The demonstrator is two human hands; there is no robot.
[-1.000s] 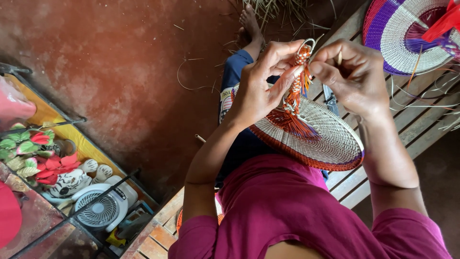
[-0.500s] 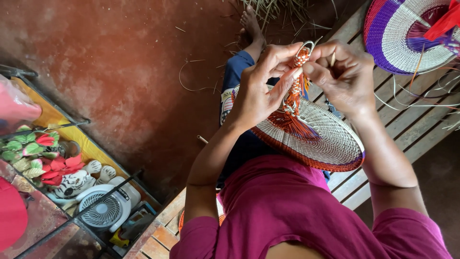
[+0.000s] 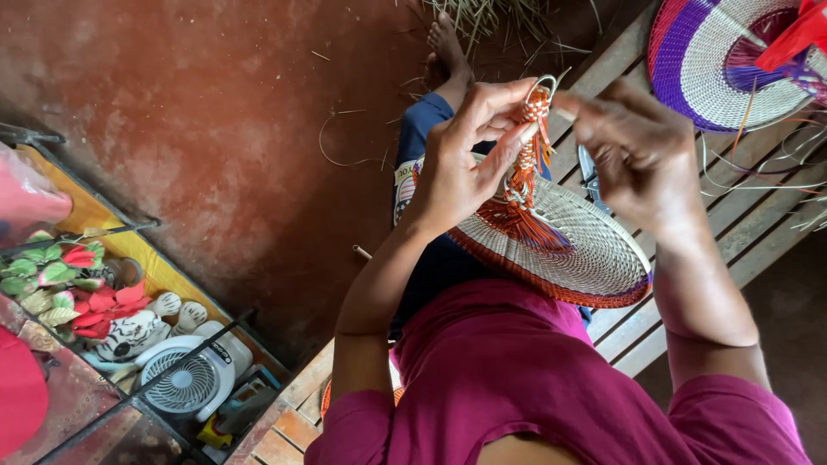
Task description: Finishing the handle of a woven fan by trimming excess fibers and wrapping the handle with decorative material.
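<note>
The left hand (image 3: 461, 168) pinches the orange-and-white handle (image 3: 530, 142) of a woven fan (image 3: 568, 245) resting just below it on the lap. The right hand (image 3: 637, 151) pinches a thin strand beside the handle's top; keeping it taut should tighten the wrap evenly. No packages or signs near either hand.

You wear a magenta short-sleeved shirt (image 3: 508, 379) with sleeves ending above the elbows. Dark blue trousers (image 3: 422, 138) cover the legs. Both forearms, both hands (image 3: 465, 164) and the foot (image 3: 446, 47) are bare.
</note>
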